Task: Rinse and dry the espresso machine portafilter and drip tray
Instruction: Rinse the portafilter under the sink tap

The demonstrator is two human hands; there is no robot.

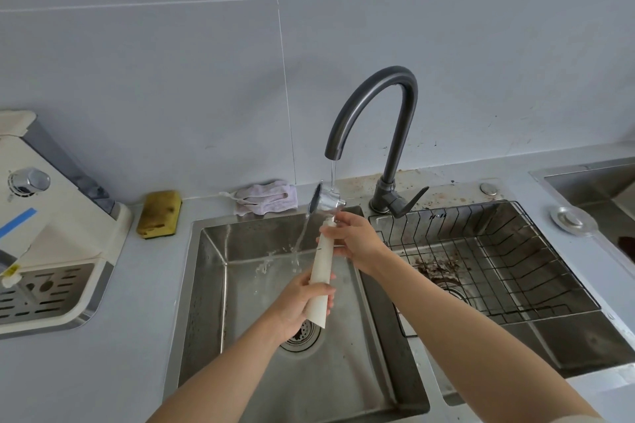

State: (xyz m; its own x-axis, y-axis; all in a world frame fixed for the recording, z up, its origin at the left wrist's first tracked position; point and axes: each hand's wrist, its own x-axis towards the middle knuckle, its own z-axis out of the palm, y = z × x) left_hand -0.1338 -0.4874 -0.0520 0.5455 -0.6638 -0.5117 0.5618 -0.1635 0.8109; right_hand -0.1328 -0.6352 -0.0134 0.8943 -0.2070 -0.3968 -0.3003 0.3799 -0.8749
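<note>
Under the dark grey curved faucet, water runs over the silver metal head of the white-handled portafilter. The left hand grasps the handle's lower end. The right hand grasps its upper end, just below the spout, above the stainless steel sink basin.

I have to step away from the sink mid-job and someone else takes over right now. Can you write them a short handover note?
The left hand grips the low end of the white handle of the portafilter. The right hand grips that handle just under the metal head.
The head is held under the running faucet, over the left sink basin.
The drip tray sits in the espresso machine on the left counter, untouched.
Done: the portafilter rinse is under way.
Left: finish the rinse, dry the portafilter (a cloth lies behind the sink), then rinse and dry the tray.
</note>
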